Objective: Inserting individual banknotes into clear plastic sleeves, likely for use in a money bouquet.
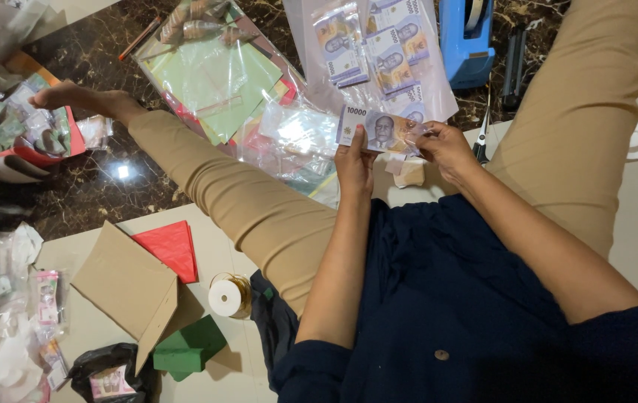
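I hold a purple-grey banknote (379, 130) flat between both hands, above my lap. My left hand (354, 166) has its grip closed on the note's left edge, my right hand (444, 145) pinches the right end. Just beyond, more banknotes in clear sleeves (379, 52) lie on the dark floor (102, 186), with a blue tape dispenser (467, 41) at far right.
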